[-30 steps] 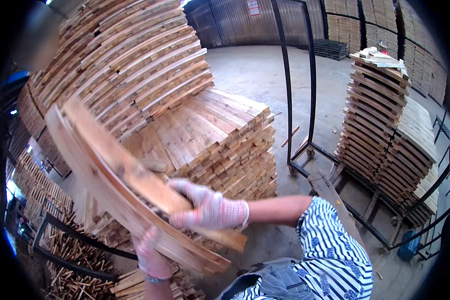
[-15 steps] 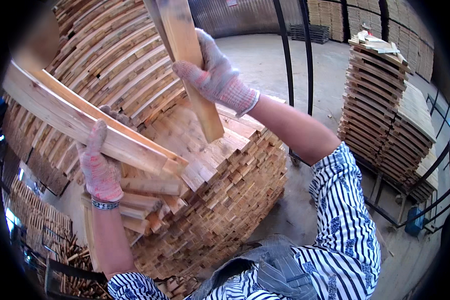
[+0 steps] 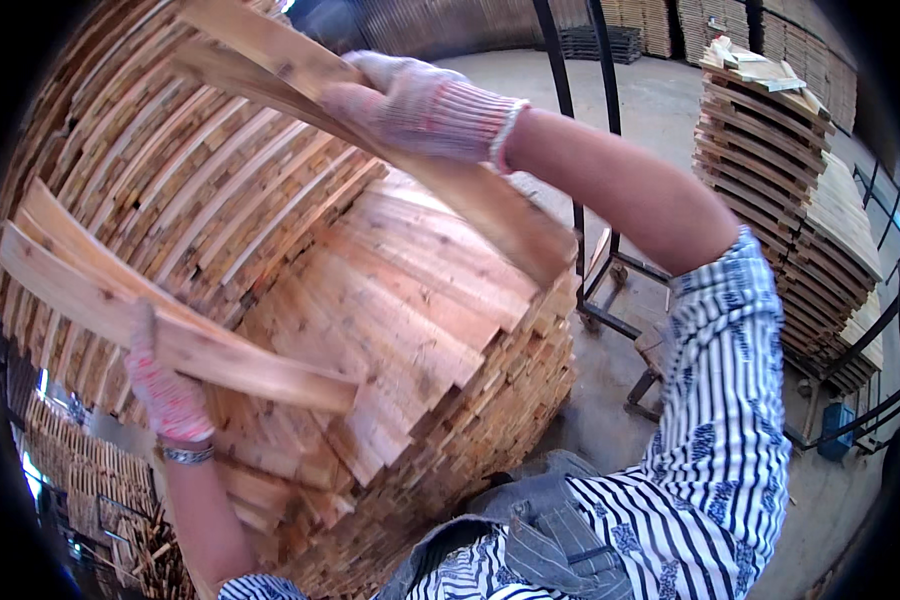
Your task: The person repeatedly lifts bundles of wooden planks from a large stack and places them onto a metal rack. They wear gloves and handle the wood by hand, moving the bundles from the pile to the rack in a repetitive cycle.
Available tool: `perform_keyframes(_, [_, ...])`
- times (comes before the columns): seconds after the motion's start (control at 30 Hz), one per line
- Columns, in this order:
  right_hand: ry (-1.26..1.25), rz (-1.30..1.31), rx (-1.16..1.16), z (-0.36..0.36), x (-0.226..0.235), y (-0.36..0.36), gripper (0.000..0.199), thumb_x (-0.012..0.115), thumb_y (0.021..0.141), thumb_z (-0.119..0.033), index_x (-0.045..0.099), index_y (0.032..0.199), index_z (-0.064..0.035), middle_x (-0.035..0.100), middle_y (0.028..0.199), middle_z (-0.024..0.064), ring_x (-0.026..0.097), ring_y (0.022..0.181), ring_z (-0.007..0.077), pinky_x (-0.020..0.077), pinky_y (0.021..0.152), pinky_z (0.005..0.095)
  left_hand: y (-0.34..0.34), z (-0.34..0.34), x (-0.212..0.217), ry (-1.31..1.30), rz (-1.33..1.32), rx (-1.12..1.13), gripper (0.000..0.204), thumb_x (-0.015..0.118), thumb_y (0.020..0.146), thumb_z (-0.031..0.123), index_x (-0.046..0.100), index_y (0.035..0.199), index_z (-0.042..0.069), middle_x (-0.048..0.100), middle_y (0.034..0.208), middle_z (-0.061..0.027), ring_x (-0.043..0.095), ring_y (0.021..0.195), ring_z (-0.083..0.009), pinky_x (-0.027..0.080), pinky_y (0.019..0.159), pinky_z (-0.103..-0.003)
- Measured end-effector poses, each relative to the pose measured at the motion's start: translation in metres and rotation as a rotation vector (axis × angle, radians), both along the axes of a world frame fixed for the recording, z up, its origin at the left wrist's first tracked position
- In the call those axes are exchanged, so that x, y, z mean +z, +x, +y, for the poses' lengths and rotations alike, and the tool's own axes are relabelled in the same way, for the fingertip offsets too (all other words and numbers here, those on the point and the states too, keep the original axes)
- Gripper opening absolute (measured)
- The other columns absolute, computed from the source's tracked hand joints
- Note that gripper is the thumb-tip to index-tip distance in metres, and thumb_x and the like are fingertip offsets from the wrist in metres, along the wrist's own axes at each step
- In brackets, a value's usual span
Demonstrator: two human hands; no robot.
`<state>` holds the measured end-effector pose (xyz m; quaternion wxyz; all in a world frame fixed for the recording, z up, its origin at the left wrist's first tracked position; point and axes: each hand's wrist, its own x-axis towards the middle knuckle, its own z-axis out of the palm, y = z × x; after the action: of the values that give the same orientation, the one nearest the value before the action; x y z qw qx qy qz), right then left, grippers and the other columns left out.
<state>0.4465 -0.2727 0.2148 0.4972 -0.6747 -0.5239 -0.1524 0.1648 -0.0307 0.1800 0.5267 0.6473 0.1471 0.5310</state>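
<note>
- Up high, a long wooden slat (image 3: pixel 450 190) runs from the upper left down to the middle, above the stack of boards (image 3: pixel 410 330).
- The right hand (image 3: pixel 425 105), in a knit work glove, is closed around that slat near its upper part.
- Lower left, a pair of slats (image 3: pixel 120 310) lies slanted over the stack's left side.
- The left hand (image 3: pixel 165 385), also gloved, grips these slats from below, thumb up against the wood.
- Behind stands a taller wall of stacked boards (image 3: pixel 160 160).
- Further right, beyond a black metal frame (image 3: pixel 595 180), another board pile (image 3: pixel 780 170) rests on the concrete floor (image 3: pixel 620 370).
</note>
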Motion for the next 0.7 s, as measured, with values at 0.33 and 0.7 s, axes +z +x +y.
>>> perform_keyframes(0.33, [-0.797, 0.167, 0.026, 0.000, -0.142, 0.196, 0.061, 0.040, 0.099, -0.049, 0.059, 0.130, -0.0002, 0.066, 0.121, 0.0243, 0.063, 0.116, 0.0335, 0.0463, 0.099, 0.0414, 0.016, 0.046, -0.068, -0.517, 0.287, -0.079, 0.048, 0.060, 0.095, 0.047, 0.060, 0.114, 0.003, 0.066, 0.094, -0.0116, 0.065, 0.084, -0.0257, 0.055, 0.080, -0.038])
perform_keyframes(0.7, [-0.704, 0.536, 0.076, 0.091, -0.205, 0.222, 0.066, 0.037, 0.100, -0.051, 0.058, 0.133, 0.0033, 0.061, 0.134, 0.0188, 0.061, 0.117, 0.0296, 0.0425, 0.104, 0.0403, 0.033, 0.046, -0.132, -0.742, 0.367, 0.067, 0.061, 0.062, 0.091, 0.053, 0.057, 0.127, 0.004, 0.064, 0.112, -0.0130, 0.062, 0.100, -0.0287, 0.054, 0.089, -0.043])
